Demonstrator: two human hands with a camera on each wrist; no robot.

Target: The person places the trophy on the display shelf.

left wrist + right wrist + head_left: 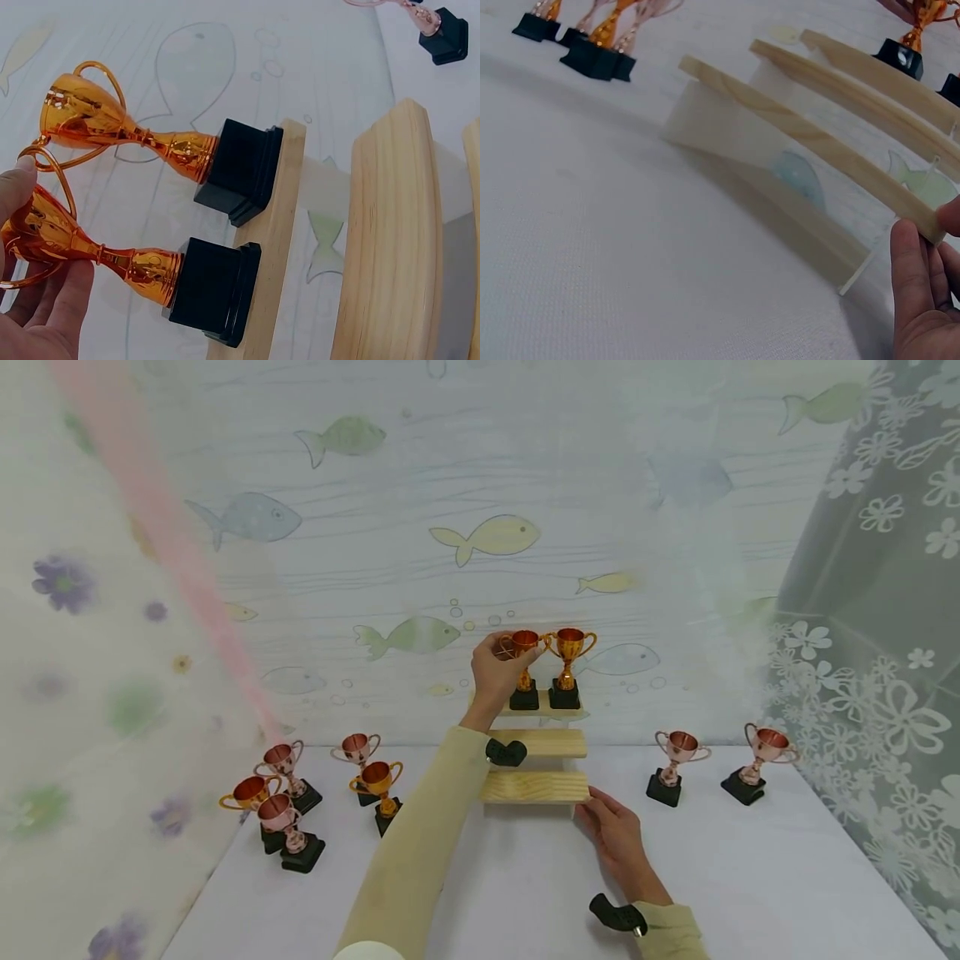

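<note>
Hands apart: left hand (pixel 497 677) grips upright orange trophy (pixel 522 669), right hand (pixel 618 837) steadies stepped wooden stand (pixel 534 786).

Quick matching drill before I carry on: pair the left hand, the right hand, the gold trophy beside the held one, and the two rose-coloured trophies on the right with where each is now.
Things:
1. left hand
2. right hand
3. free-standing shiny gold plastic trophy cup on a black base
4. two rose-coloured trophy cups on black bases

Places:
A. on the white table, right of the steps
B. on the top wooden step
C. at the bottom wooden step's right end
D. gripping a gold trophy cup's bowl

Pairs: 1-D, 2-C, 3-B, 4-A
</note>
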